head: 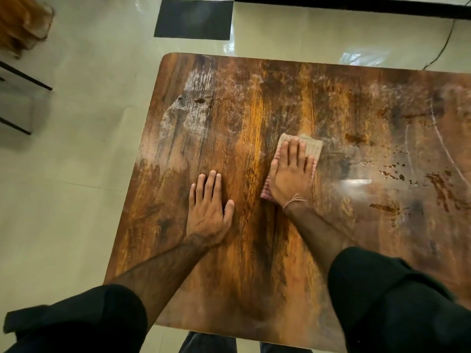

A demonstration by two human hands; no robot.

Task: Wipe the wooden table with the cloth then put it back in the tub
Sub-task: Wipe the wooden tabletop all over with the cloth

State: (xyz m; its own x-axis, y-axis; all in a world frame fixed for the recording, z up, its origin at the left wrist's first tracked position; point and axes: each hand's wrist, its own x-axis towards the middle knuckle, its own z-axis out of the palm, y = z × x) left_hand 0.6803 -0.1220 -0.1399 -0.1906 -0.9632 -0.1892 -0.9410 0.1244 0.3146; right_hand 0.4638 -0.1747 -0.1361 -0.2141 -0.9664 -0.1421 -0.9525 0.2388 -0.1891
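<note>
the wiping step is in hand. the right hand (293,179) lies flat on the cloth (309,146), its grip open, fingers straight and pressing the cloth onto the wooden bench (254,263) a little right of the middle. the left hand (209,212) rests just beside it, grip open too, palm down on bare wood, holding nothing. to wipe well, i would press evenly through the whole palm and overlap strokes along the grain. i would also carry the cloth out to the pale dusty patch (188,108) near the far left corner and the dark spatters (392,171) on the right, which look unwiped. the tub is nowhere in view. the bench's right side is cut off, and blur hides how the cloth is folded underneath.
</note>
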